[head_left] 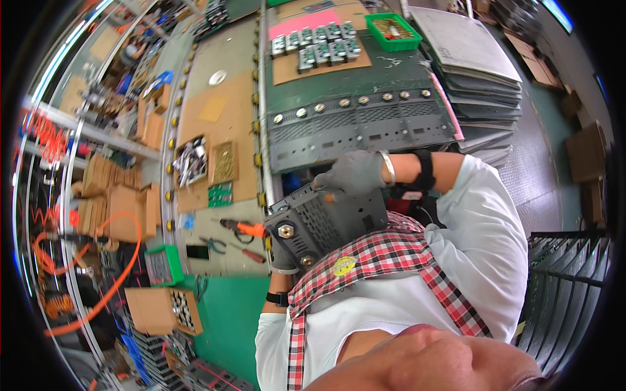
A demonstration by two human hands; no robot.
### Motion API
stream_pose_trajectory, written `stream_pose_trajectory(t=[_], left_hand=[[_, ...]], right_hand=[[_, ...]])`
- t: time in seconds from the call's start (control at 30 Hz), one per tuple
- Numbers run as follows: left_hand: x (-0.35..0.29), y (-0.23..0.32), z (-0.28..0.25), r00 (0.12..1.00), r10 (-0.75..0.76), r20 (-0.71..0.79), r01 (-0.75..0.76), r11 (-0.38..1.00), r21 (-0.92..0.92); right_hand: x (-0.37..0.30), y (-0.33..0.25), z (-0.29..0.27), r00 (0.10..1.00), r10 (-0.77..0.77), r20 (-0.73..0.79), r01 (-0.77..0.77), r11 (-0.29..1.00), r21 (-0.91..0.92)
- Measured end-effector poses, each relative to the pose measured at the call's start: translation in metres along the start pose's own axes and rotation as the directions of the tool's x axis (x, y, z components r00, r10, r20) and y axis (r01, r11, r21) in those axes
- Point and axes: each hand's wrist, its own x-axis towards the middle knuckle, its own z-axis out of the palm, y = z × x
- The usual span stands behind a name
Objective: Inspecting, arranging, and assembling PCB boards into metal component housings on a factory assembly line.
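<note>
A dark grey metal panel (332, 225) with slotted vents and cut-outs is tilted in front of my chest. Two round brass-coloured fittings (285, 231) sit along its left end. My left hand (283, 258), in a grey glove, grips that end from beneath; the panel covers most of its fingers. Over the panel's far edge is my right hand (354, 174), also gloved, with bare fingertips curled together against the metal. Whatever is pinched there is too small to make out. Just beyond, similar vented panels (365, 120) lie in a row, carrying several round fittings.
An orange-handled power screwdriver (242, 227), pliers (214, 244) and a red-handled screwdriver (253, 255) lie left of the panel. Farther off are small-parts boxes (223, 163), circuit assemblies (316, 44) on cardboard and a green bin (393, 32). Stacked sheets (466, 39) stand at the right.
</note>
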Motion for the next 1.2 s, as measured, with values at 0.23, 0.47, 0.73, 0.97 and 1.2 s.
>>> stream_pose_trajectory(t=[0.23, 0.47, 0.73, 0.97, 1.2], left_hand=[[0.091, 0.032, 0.067, 0.917, 0.064, 0.394, -0.226, 0.897, 0.38], [0.142, 0.167, 0.112, 0.974, 0.226, -0.006, -0.152, 0.673, 0.724], [0.311, 0.232, 0.212, 0.915, -0.268, 0.301, -0.174, 0.411, 0.895], [0.466, 0.177, 0.272, 0.723, -0.686, 0.077, -0.207, -0.109, 0.972], [0.55, 0.123, 0.284, 0.707, -0.707, 0.033, -0.334, -0.292, 0.896]], right_hand=[[-0.026, 0.125, -0.04, 0.974, 0.021, -0.227, 0.04, 0.965, 0.258], [-0.089, 0.269, -0.038, 0.574, 0.764, -0.295, -0.266, 0.515, 0.815], [-0.072, 0.386, 0.022, 0.26, 0.965, -0.042, -0.131, 0.078, 0.988], [-0.023, 0.407, 0.048, 0.221, 0.975, -0.031, -0.157, 0.066, 0.985], [0.001, 0.409, 0.052, 0.228, 0.973, 0.03, -0.293, 0.04, 0.955]])
